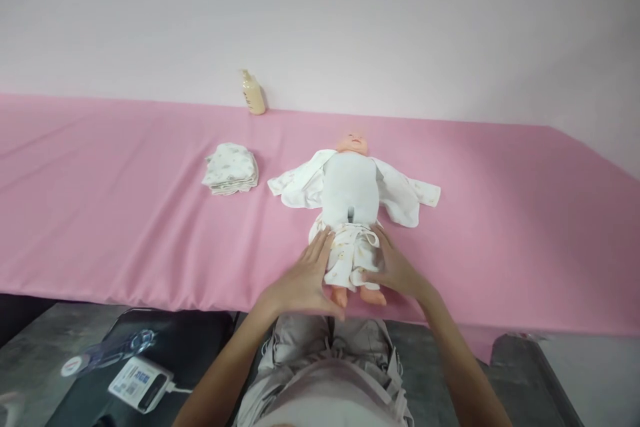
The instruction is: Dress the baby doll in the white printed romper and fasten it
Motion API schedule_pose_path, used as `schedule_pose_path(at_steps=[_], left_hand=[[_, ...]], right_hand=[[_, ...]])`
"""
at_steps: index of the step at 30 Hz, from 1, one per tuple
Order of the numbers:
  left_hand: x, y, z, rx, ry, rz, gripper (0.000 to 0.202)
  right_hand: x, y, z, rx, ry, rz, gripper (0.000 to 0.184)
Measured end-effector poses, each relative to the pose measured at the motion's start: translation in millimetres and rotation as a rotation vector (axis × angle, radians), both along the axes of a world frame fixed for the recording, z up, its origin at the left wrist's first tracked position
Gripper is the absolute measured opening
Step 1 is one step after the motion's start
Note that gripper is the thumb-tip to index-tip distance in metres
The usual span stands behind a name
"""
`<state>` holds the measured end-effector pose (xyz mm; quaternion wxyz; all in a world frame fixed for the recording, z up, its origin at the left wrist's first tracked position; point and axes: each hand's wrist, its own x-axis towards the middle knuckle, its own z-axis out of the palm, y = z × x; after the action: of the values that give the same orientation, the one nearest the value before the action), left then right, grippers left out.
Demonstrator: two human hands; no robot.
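Observation:
A baby doll (351,183) lies on its back, its head toward the wall. A white printed jacket (306,183) is spread out flat at both sides of it, sleeves outward, leaving the pale cloth torso bare. Small white printed trousers (346,255) with a tie at the waist cover its legs, and both feet stick out. My left hand (309,278) rests along the trousers' left side, open, thumb stretched near a foot. On the other side my right hand (399,268) is open, fingertips by the waistband and thumb against a trouser leg.
A pink sheet (125,207) covers the long table. Folded printed cloths (231,170) lie left of the doll, and a pump bottle (253,93) stands by the wall. Below the front edge, a black chair (200,333) holds a plastic bottle (107,352) and a white device (140,383) with a cable.

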<state>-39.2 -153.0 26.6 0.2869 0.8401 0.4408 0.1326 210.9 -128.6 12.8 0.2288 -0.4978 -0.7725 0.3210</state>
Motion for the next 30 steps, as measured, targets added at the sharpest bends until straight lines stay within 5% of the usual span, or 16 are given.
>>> schedule_pose_path(at_steps=[3, 7, 12, 16, 20, 24, 30], left_hand=[[-4, 5, 2.6, 0.019, -0.002, -0.035, 0.137], [-2, 6, 7.9, 0.107, -0.023, -0.008, 0.126], [17, -17, 9.5, 0.224, 0.002, 0.07, 0.072], [27, -42, 0.5, 0.369, 0.079, 0.151, 0.026], [30, -59, -10.5, 0.566, 0.075, 0.15, 0.005], [31, -70, -20.0, 0.679, -0.043, 0.024, 0.034], [25, -83, -28.4, 0.805, -0.044, 0.112, 0.021]], right_hand=[[0, 2, 1.3, 0.055, -0.094, -0.014, 0.104], [-13, 1, 3.6, 0.22, -0.175, -0.118, 0.072], [-28, -28, 0.9, 0.323, -0.105, -0.287, 0.024], [-19, -65, -4.9, 0.204, 0.0, -0.253, 0.049], [-20, -91, -9.1, 0.362, -0.106, -0.173, 0.058], [-34, -100, -22.3, 0.52, -0.091, -0.297, 0.026], [-43, -109, -39.2, 0.714, -0.048, -0.417, 0.02]])
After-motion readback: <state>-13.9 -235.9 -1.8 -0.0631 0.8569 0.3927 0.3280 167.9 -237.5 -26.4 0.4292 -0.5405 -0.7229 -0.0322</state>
